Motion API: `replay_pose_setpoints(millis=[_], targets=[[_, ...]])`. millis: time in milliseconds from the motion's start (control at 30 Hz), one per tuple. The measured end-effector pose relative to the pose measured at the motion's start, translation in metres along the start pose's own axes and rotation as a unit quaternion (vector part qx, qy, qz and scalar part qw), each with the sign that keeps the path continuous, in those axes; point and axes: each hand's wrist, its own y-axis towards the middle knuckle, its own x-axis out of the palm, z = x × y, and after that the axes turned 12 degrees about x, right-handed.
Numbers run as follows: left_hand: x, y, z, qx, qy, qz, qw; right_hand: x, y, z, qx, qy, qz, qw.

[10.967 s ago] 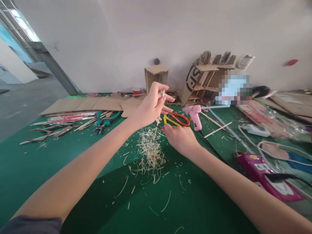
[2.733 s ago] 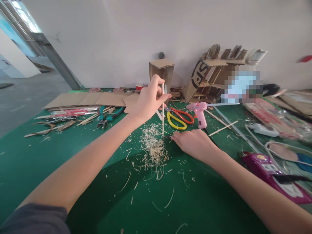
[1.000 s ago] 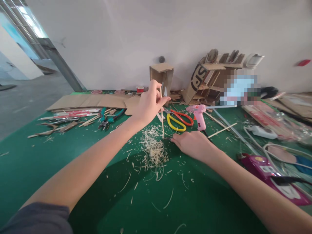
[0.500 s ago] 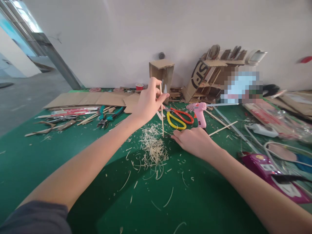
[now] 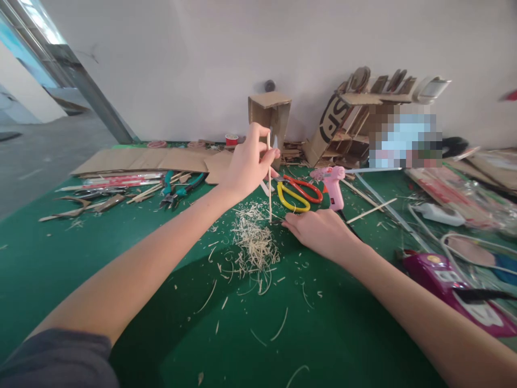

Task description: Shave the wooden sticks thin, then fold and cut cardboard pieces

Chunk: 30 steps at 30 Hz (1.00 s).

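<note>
Upright in my left hand (image 5: 249, 164) is a thin wooden stick (image 5: 270, 188), pinched near its top between fingers and thumb. Its lower end comes down beside a pile of pale wood shavings (image 5: 256, 245). My right hand (image 5: 319, 229) is closed low over the table, its fingertips close to the stick's foot. A small dark tip shows between those fingertips and the stick, but the rest of what it holds is hidden. Just beyond the right hand lie scissors (image 5: 294, 202) with one yellow and one orange handle, and a pink glue gun (image 5: 333, 186).
Teal-handled pliers (image 5: 173, 196) and a flat cardboard strip (image 5: 141, 160) lie at the left. Cardboard structures (image 5: 258, 110) stand along the wall. On the right are a white power strip (image 5: 440, 214), cables and a purple device (image 5: 448, 285). Loose shavings dot the green table (image 5: 202, 334).
The camera view has shifted slightly. Both hands keep nearly the same pose, the left one still holding the stick upright. A thin curl now shows near the right hand's fingers.
</note>
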Motion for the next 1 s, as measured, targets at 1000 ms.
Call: replay_pose_setpoints(millis=[1000], targets=[[0.0015,0.0012,0.0058,-0.01,-0.005,-0.009,1.0,-0.0066,0.0001,-0.0014,-0.001,0.0,0.001,1.0]])
